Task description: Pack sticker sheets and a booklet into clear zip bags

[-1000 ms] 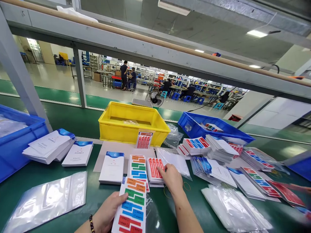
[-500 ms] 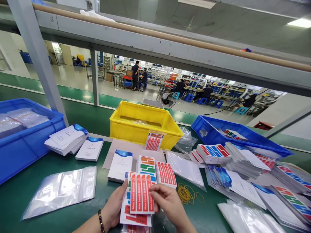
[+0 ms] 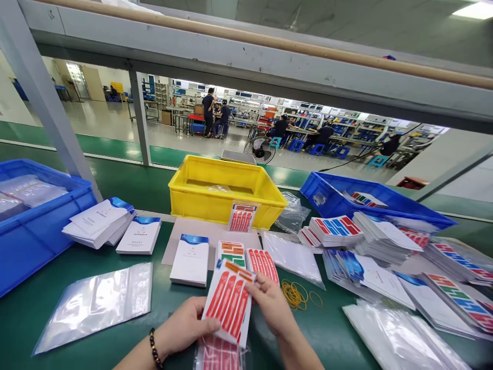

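A small set of sticker sheets, the top one printed with red strips, is held tilted between both hands. My left hand grips its lower left edge, thumb on top. At the upper right corner, my right hand pinches the set. Below it lies a clear plastic bag with red-printed sheets showing through. Just beyond the hands are a stack of white and blue booklets, a stack of multicoloured sticker sheets and a stack of red sticker sheets.
A yellow bin stands at the back, between a blue bin and another blue bin. Rubber bands lie right of my hands. Clear bags lie at left; piles of booklets and sheets cover the right.
The sheets in my hands have turned and tilted to the right. My right hand has moved up to their top right corner, and my left thumb now lies across the lower left.
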Motion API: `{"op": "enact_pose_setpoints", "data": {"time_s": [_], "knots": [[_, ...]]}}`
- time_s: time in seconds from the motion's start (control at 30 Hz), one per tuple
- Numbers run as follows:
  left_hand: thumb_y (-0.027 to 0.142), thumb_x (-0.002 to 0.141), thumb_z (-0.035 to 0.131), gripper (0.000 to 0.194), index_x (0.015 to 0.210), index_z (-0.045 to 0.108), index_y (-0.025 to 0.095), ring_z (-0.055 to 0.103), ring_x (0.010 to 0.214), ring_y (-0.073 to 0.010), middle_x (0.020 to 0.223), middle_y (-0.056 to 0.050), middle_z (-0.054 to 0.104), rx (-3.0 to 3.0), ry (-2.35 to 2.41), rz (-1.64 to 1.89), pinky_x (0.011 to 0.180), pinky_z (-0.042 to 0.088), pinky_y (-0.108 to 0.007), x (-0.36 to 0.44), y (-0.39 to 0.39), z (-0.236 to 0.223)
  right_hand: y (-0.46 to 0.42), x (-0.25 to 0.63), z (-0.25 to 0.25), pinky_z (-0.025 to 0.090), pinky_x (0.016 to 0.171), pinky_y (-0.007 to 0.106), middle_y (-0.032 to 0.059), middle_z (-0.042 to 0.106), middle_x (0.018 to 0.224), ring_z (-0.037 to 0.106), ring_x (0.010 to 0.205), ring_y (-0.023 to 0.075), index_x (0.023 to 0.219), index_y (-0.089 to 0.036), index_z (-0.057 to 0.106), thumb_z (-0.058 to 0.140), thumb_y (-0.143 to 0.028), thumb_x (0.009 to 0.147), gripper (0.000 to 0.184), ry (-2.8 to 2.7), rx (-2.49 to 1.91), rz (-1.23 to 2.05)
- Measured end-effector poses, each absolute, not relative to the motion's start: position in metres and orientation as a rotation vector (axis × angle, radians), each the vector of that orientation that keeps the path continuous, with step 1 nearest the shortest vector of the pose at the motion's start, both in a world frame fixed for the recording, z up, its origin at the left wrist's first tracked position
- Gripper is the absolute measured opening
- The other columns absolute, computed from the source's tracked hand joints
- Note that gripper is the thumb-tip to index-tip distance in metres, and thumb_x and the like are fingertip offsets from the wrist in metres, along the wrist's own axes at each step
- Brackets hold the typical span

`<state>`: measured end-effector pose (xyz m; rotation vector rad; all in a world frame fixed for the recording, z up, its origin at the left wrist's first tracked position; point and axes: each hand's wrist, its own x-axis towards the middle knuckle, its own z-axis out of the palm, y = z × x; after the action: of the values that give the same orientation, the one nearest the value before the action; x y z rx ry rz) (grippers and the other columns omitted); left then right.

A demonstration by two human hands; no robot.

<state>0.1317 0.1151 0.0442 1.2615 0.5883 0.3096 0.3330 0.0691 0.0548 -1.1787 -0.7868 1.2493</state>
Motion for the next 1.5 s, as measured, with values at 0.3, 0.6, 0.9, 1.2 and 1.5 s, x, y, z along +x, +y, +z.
{"op": "enact_pose_setpoints", "data": {"time_s": [0.3,0.6,0.9,1.2,1.5], "knots": [[0.022,0.082,0.047,0.021,0.074,0.066,0.02,0.054,0.082,-0.0174,0.082,-0.003,0.06,1.962,0.579,0.337,0.077,0.039,-0.026,0.125,0.121,0.06,0.071,0.333,0.052,0.049,0.044,0.026,0.0025,0.07,0.068,0.063,0.053,0.0177,0.088,-0.017,0.06,0.073,-0.043,0.066,0.037,-0.659,-1.189,0.951],[0.023,0.078,0.052,0.015,0.067,0.061,0.017,0.052,0.079,-0.0163,0.083,-0.002,0.05,1.747,0.666,0.495,0.074,0.041,-0.026,0.126,0.119,0.051,0.066,0.336,0.053,0.047,0.049,0.025,0.0028,0.068,0.068,0.06,0.056,0.0158,0.085,-0.016,0.06,0.069,-0.044,0.071,0.032,-0.919,-1.273,1.022],[0.028,0.077,0.053,0.017,0.067,0.06,0.017,0.052,0.085,-0.0195,0.089,-0.005,0.051,1.614,0.687,0.571,0.079,0.042,-0.031,0.131,0.115,0.049,0.063,0.322,0.053,0.045,0.055,0.025,-0.0051,0.058,0.061,0.056,0.055,0.0134,0.116,-0.023,0.048,0.067,-0.04,0.074,0.049,-0.917,-1.198,1.133],[0.034,0.077,0.056,0.02,0.068,0.061,0.017,0.05,0.083,-0.0183,0.086,-0.003,0.049,1.47,0.706,0.687,0.077,0.04,-0.03,0.131,0.114,0.049,0.06,0.321,0.058,0.048,0.067,0.031,0.0037,0.065,0.075,0.06,0.069,0.018,0.088,-0.02,0.068,0.062,-0.039,0.077,0.023,-1.3,-1.35,1.062],[0.038,0.072,0.063,0.021,0.079,0.062,0.018,0.051,0.079,-0.0171,0.084,-0.003,0.053,1.312,0.72,0.777,0.074,0.038,-0.029,0.136,0.11,0.041,0.053,0.315,0.065,0.044,0.07,0.027,0.0022,0.062,0.075,0.056,0.073,0.0167,0.086,-0.021,0.072,0.058,-0.026,0.078,0.017,-1.74,-1.344,1.15]]}}
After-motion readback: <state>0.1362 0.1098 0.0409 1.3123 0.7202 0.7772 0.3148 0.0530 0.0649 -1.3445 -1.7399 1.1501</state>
